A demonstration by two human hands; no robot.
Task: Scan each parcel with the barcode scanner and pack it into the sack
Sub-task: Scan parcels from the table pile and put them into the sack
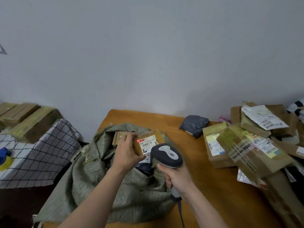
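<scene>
Left hand [125,152] has the small cardboard parcel [148,142] by its edge, fingers [130,135] clenched on it and the label tilted up toward the barcode scanner [167,155], so the beam can reach the code. Right hand [178,180] is wrapped tight round the scanner's handle, nose aimed at the label, and a red dot [137,140] glows at its corner. The parcel hangs right over the open woven sack [92,170] on the table [213,186], likely so it can drop straight in. More parcels [246,145] lie piled on the right.
</scene>
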